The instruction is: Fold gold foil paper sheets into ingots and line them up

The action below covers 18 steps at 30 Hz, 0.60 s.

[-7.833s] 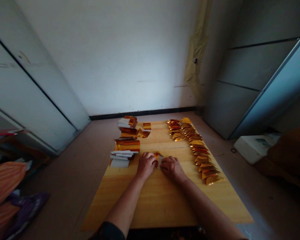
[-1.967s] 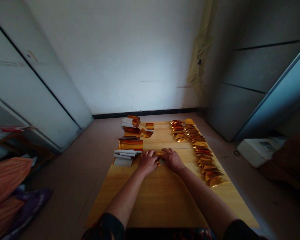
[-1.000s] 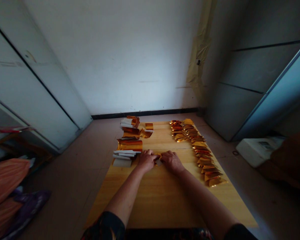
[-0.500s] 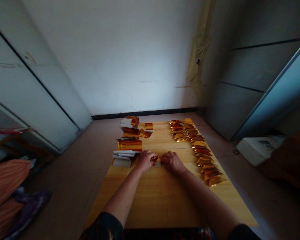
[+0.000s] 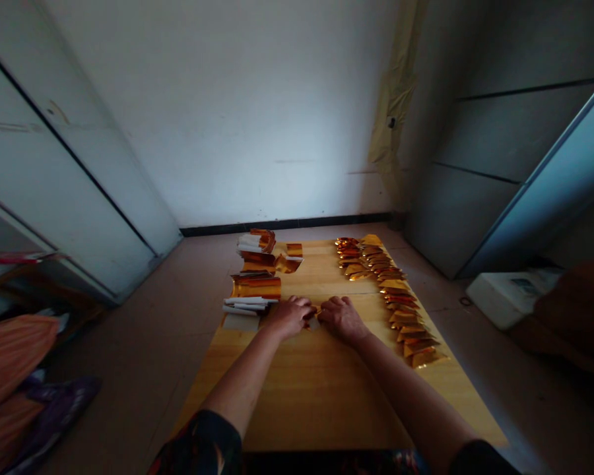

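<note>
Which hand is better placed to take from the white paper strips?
Left, probably: the left hand rests beside the stack of white paper strips, while the right hand lies farther off, beyond the small folded gold foil piece between them.

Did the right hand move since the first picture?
Yes: the right hand moved away from the person, judged against the row of folded gold foil pieces.

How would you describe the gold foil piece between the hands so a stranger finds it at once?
Start at the pale wooden tabletop. Near its middle, between the left hand and right hand, lies the small gold foil piece. Unlike the folded pieces in the long row to the right, it is the only one the hands touch.
</note>
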{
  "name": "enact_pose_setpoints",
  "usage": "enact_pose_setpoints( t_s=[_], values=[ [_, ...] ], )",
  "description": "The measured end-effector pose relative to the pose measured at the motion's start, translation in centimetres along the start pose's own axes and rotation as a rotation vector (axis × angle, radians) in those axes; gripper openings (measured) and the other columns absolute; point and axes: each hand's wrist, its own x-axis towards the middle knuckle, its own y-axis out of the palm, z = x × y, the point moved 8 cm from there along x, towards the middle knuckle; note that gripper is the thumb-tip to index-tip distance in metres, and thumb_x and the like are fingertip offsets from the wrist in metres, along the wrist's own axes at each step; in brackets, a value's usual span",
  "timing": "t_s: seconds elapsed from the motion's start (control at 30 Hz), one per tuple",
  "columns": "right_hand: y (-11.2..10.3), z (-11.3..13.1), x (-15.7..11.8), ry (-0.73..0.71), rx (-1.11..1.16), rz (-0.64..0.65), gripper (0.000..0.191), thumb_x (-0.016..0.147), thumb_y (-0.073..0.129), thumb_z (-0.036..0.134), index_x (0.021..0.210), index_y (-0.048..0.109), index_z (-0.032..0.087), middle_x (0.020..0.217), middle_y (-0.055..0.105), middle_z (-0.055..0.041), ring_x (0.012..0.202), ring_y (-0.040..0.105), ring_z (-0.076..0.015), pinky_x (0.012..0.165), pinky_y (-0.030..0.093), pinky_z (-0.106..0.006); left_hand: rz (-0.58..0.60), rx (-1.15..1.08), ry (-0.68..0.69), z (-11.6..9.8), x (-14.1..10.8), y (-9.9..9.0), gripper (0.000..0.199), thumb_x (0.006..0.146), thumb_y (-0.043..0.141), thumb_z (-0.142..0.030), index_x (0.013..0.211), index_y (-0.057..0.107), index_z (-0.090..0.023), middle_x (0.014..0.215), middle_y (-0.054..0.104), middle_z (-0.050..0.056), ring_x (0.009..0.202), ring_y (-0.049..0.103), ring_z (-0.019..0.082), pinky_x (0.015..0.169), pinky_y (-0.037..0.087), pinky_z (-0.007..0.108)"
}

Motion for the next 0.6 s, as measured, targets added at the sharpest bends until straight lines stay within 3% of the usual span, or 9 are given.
enact_pose_setpoints(
  t_s=[0.2, 0.33, 0.47, 0.6],
  values=[
    [0.1, -0.7, 1.0, 0.253, -0.062, 0.105, 0.029, 0.092, 0.042, 0.026, 0.092, 0.071, 0.022, 0.098, 0.062, -0.0113, 0.094, 0.054, -0.0221, 0.072, 0.039, -0.03, -0.042, 0.059, -0.022, -0.3, -0.4, -0.3, 0.024, 0.082, 0.056, -0.029, 0.104, 0.065, -0.026, 0.101, 0.06, 0.005, 0.098, 0.055, 0.022, 0.082, 0.046, 0.033],
    [0.4, -0.8, 0.9, 0.364, -0.027, 0.19, 0.03, 0.091, 0.041, 0.026, 0.101, 0.07, 0.024, 0.097, 0.064, -0.0118, 0.091, 0.059, -0.0214, 0.069, 0.042, -0.029, -0.111, 0.022, 0.048, -0.9, -0.3, -0.7, 0.026, 0.079, 0.061, -0.026, 0.104, 0.064, -0.024, 0.117, 0.059, 0.005, 0.106, 0.053, 0.022, 0.087, 0.045, 0.033],
    [0.1, -0.8, 0.5, 0.431, 0.018, 0.17, 0.029, 0.083, 0.055, 0.043, 0.102, 0.069, 0.027, 0.098, 0.064, -0.0099, 0.092, 0.059, -0.0223, 0.071, 0.043, -0.029, -0.089, -0.08, 0.127, -0.8, 0.2, -0.3, 0.025, 0.076, 0.063, -0.023, 0.101, 0.065, -0.023, 0.111, 0.064, 0.003, 0.104, 0.056, 0.02, 0.089, 0.045, 0.031],
    [0.2, -0.6, -0.3, 0.523, 0.037, 0.112, 0.028, 0.082, 0.059, 0.042, 0.105, 0.067, 0.028, 0.099, 0.063, -0.0083, 0.094, 0.058, -0.0217, 0.072, 0.042, -0.029, -0.099, -0.15, 0.142, -0.5, 0.4, -0.2, 0.022, 0.077, 0.062, -0.024, 0.098, 0.067, -0.023, 0.103, 0.067, 0.003, 0.101, 0.058, 0.019, 0.09, 0.044, 0.03]
  ],
)
